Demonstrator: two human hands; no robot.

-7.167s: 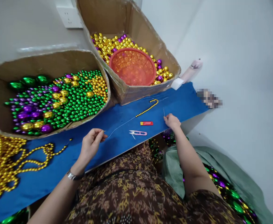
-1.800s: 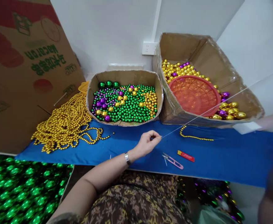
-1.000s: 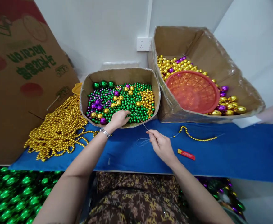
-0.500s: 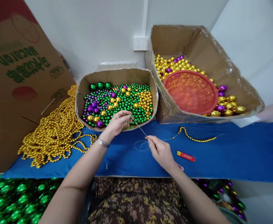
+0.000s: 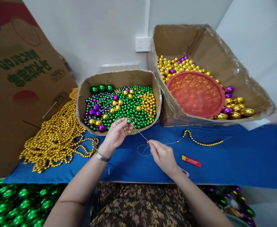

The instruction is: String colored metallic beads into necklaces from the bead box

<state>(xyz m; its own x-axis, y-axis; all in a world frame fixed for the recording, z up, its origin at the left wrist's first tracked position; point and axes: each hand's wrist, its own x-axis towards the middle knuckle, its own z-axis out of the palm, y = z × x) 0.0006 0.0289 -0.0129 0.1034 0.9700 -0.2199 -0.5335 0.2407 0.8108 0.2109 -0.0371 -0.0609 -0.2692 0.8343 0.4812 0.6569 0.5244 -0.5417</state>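
- Green bead [image 5: 129, 121] is pinched between the fingertips of the left hand [image 5: 116, 134], at the near edge of the small box [image 5: 81, 97] of mixed beads.
- Right hand [image 5: 163, 156] pinches a thin needle [image 5: 139, 133]; its tip points at the bead.
- Thread [image 5: 144, 150] loops just left of the right hand.
- Gold bead strand [image 5: 199, 142] and red lighter [image 5: 191, 161] lie to its right.

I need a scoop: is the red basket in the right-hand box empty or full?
Empty: the red basket shows its bare mesh bottom; gold and purple beads lie around it in the box.
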